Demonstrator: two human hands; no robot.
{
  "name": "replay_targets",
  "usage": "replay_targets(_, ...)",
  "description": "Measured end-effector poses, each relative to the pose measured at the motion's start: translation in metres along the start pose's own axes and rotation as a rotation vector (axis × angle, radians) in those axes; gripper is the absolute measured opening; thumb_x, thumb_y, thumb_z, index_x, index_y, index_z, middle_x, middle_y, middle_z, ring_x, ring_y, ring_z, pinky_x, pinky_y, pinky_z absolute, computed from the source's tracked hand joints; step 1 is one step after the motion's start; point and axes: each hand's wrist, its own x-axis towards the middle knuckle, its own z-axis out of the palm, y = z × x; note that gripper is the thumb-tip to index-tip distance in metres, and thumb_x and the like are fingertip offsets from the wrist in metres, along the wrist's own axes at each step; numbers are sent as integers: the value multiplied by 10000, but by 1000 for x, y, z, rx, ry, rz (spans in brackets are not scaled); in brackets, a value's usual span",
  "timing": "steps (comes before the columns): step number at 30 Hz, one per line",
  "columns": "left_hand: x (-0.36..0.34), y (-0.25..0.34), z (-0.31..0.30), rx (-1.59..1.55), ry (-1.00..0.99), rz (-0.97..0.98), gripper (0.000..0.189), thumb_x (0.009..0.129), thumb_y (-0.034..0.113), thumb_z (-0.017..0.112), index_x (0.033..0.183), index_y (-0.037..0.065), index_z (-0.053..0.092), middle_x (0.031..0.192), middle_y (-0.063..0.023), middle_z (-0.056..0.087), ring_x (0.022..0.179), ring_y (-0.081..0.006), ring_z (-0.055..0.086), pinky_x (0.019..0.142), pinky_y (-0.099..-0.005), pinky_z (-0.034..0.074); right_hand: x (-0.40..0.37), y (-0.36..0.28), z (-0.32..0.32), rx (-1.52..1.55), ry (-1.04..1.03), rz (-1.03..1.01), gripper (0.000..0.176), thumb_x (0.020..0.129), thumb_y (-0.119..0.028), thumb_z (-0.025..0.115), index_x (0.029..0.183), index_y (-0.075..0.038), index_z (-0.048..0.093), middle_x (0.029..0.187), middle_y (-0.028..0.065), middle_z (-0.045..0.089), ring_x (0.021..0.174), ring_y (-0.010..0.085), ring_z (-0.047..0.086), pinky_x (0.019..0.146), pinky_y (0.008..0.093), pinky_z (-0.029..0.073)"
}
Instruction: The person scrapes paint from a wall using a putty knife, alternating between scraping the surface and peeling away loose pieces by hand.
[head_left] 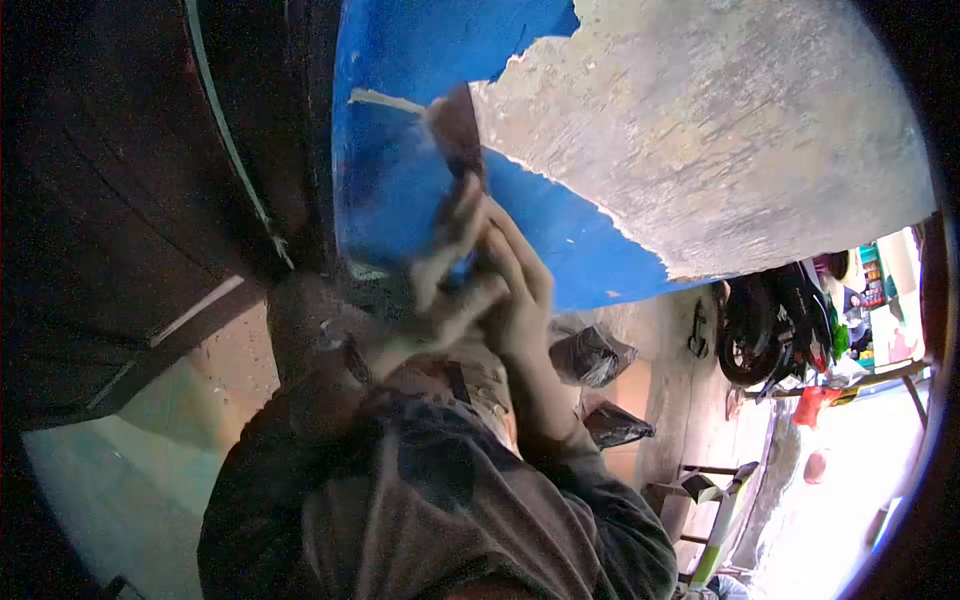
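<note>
A scraper (457,130) with a broad dark blade lies against the wall, its edge where blue paint (570,225) meets bare, rough plaster (690,130). Both hands are together around its handle, just below the blade. My right hand (515,265) has its fingers bent round the handle. My left hand (445,265), blurred by motion, is closed on the handle from the other side. The handle is mostly hidden by the fingers. A pale scraped strip (385,100) runs through the blue paint left of the blade.
Dark wooden panelling (120,180) stands on the left. Black plastic bags (595,355) lie on the floor behind my right arm. Farther right are a parked motorcycle (750,335), a metal frame (720,525) and a bright opening with coloured goods.
</note>
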Motion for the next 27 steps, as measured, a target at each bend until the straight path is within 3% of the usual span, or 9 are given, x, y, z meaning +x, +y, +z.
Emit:
replay_targets(3, -9, -10, -3, -411, 206, -75, 709, 814, 283, 631, 1342, -89, 340, 1433, -272, 259, 1352, -373, 232, 1123, -440, 95, -14, 2, 17, 37, 25, 45, 374, 959, -144, 444, 1283, 43, 465, 1267, 106, 520, 1188, 159, 449, 1023, 293, 317)
replay_targets(5, -3, 3, -8, -123, 24, 23, 694, 814, 276, 630, 1333, -92, 353, 1415, -281, 288, 1341, -378, 258, 1121, -439, 117, -17, -13, -3, -4, -84, -101, 383, 963, -153, 431, 1281, 58, 457, 1300, 108, 494, 1193, 166, 441, 1016, 296, 326)
replay_targets(6, -4, 5, -5, 28, -38, 60, 674, 837, 304, 543, 1369, -47, 325, 1455, -227, 256, 1362, -348, 228, 1121, -410, 129, -20, -17, -4, 369, -75, 86, 415, 967, -173, 418, 1302, 72, 422, 1340, 124, 455, 1202, 176, 433, 1017, 294, 323)
replay_targets(10, 6, -4, -4, 7, 158, 12, 617, 842, 250, 591, 1308, -99, 388, 1387, -280, 340, 1316, -371, 317, 1115, -445, 140, 5, 14, 26, -98, -52, -78, 460, 968, -236, 395, 1319, 62, 395, 1324, 132, 448, 1202, 190, 436, 1018, 295, 320)
replay_targets(11, 10, -10, -7, -5, 185, 39, 613, 845, 255, 586, 1307, -98, 391, 1374, -281, 358, 1308, -372, 331, 1112, -454, 143, -4, 34, 33, 187, 41, -108, 433, 965, -211, 418, 1301, 61, 435, 1332, 115, 465, 1197, 168, 432, 1017, 273, 312)
replay_targets(17, 3, 13, 3, 30, 48, 74, 698, 829, 310, 597, 1321, -117, 345, 1356, -306, 363, 1290, -416, 338, 1100, -471, 163, -20, -5, -11, 391, -46, 68, 435, 948, -187, 434, 1310, 54, 427, 1330, 160, 466, 1202, 203, 455, 1024, 293, 320)
replay_targets(19, 8, 6, 3, 128, 166, 23, 691, 843, 316, 587, 1323, -116, 341, 1366, -308, 348, 1295, -409, 333, 1099, -455, 184, 12, 13, -12, -178, -116, -79, 447, 941, -172, 443, 1315, 70, 409, 1338, 149, 459, 1212, 202, 442, 1022, 297, 321)
replay_targets(20, 7, -14, 5, -28, 194, -31, 678, 849, 301, 583, 1324, -116, 338, 1375, -307, 335, 1303, -402, 322, 1094, -438, 212, 10, 32, 2, 146, -39, 80, 440, 941, -167, 441, 1313, 67, 412, 1333, 126, 468, 1217, 193, 431, 1018, 287, 320)
replay_targets(27, 2, 6, 4, 6, 8, 52, 762, 831, 317, 614, 1356, -116, 272, 1401, -329, 259, 1333, -443, 228, 1103, -473, 144, -7, -6, -18, 347, -133, 109, 401, 952, -157, 424, 1296, 48, 447, 1326, 112, 474, 1204, 175, 439, 1014, 279, 321)
